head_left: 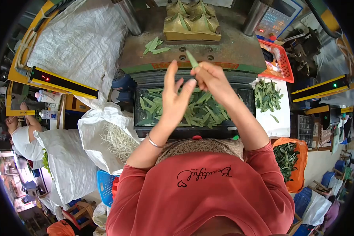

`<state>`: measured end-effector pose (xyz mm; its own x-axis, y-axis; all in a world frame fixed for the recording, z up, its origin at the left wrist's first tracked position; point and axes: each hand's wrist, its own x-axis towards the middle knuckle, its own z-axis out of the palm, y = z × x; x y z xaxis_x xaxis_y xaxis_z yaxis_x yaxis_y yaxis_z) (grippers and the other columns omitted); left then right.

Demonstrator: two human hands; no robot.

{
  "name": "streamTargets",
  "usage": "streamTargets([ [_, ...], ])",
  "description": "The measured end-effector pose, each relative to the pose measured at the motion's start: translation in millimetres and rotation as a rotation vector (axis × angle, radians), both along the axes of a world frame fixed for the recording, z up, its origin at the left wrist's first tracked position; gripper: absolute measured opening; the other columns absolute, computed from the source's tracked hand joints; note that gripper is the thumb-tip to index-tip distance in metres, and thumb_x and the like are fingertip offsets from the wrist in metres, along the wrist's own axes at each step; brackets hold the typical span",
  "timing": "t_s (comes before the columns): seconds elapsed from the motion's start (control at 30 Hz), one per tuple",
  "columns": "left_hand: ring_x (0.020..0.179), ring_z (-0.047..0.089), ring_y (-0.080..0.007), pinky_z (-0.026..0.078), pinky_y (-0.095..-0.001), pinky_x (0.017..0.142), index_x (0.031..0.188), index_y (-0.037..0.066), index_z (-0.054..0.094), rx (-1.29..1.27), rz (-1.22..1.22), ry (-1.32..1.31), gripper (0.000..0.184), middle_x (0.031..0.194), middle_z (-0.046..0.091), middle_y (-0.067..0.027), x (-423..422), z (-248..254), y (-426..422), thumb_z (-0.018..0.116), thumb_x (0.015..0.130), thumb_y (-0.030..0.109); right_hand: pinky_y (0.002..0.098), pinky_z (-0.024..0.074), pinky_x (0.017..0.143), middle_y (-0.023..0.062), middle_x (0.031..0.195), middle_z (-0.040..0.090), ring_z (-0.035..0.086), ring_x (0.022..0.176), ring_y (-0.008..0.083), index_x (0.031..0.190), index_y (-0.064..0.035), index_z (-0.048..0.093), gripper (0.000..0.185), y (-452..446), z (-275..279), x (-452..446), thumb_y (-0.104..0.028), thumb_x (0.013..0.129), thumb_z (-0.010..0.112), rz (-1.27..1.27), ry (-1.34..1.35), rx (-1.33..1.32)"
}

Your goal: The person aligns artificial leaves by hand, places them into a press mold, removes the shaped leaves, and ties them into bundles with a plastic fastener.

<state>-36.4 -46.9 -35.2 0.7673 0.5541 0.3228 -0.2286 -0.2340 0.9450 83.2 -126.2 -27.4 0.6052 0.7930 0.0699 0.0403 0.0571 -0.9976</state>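
My right hand (212, 80) pinches a green leaf-shaped piece (192, 59), which points up and away from me. To its left, my left hand (176, 96) has its fingers apart and holds nothing. Both hands are above a black tray (135, 114) heaped with green leaf pieces (204, 110). Past the hands, a few more leaf pieces (157, 46) lie at the left on the machine's metal bed (236, 51). A brass mould (192, 29) stands on the bed, with green pieces in its hollows.
Yellow-black sensor bars (63, 82) flank the machine. A white sack (92, 145) holds pale strands at the left. At the right are a leaf pile (267, 95) on a white surface, a red basket (284, 65) and an orange bag (302, 161). A person (25, 135) is at the far left.
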Motion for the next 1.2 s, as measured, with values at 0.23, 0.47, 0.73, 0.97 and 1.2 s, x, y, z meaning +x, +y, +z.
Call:
streamTargets([
  [0.23, 0.074, 0.059, -0.0114, 0.048, -0.0200, 0.065, 0.111, -0.006, 0.056, -0.458, -0.063, 0.079, 0.027, 0.105, 0.063, -0.0168, 0, 11, 24, 0.056, 0.089, 0.009, 0.0167, 0.0348, 0.048, -0.0008, 0.062, 0.052, 0.045, 0.051, 0.0064, 0.087, -0.0025, 0.059, 0.015, 4, -8, -15, -0.014, 0.091, 0.050, 0.294, 0.363, -0.081],
  [0.47, 0.059, 0.056, -0.0090, 0.044, -0.0172, 0.054, 0.094, -0.005, 0.063, -0.290, -0.048, 0.140, 0.016, 0.083, 0.067, -0.0123, 5, -8, 36, 0.056, 0.089, 0.009, 0.0162, 0.0393, 0.054, 0.0018, 0.066, 0.056, 0.051, 0.057, 0.0072, 0.084, -0.0035, 0.058, 0.010, 8, -1, 3, -0.011, 0.090, 0.054, 0.062, -0.126, 0.084],
  [0.73, 0.069, 0.063, -0.0148, 0.051, -0.0193, 0.064, 0.093, -0.003, 0.063, -0.609, 0.151, -0.004, 0.015, 0.076, 0.066, -0.0115, 11, 13, 39, 0.059, 0.089, 0.011, 0.0175, 0.0407, 0.056, 0.0020, 0.069, 0.058, 0.052, 0.061, 0.0076, 0.085, -0.0014, 0.059, 0.009, 12, -1, 22, -0.011, 0.088, 0.058, -0.286, 0.249, 0.347],
  [0.97, 0.064, 0.062, -0.0151, 0.050, -0.0188, 0.060, 0.091, -0.001, 0.063, -0.695, 0.070, 0.104, 0.015, 0.071, 0.065, -0.0096, 8, -3, 41, 0.063, 0.087, 0.013, 0.0200, 0.0414, 0.056, 0.0009, 0.070, 0.059, 0.052, 0.059, 0.0083, 0.093, -0.0018, 0.062, 0.014, 14, -13, 44, -0.013, 0.086, 0.060, -0.222, -0.160, -0.086],
  [1.2, 0.058, 0.060, -0.0135, 0.047, -0.0183, 0.056, 0.085, 0.000, 0.063, -0.545, 0.060, 0.155, 0.011, 0.070, 0.064, -0.0084, 6, -5, 43, 0.065, 0.085, 0.012, 0.0210, 0.0411, 0.056, 0.0013, 0.070, 0.059, 0.051, 0.058, 0.0090, 0.091, -0.0010, 0.062, 0.011, 39, -5, 65, -0.009, 0.083, 0.063, -0.329, -0.854, -0.423],
])
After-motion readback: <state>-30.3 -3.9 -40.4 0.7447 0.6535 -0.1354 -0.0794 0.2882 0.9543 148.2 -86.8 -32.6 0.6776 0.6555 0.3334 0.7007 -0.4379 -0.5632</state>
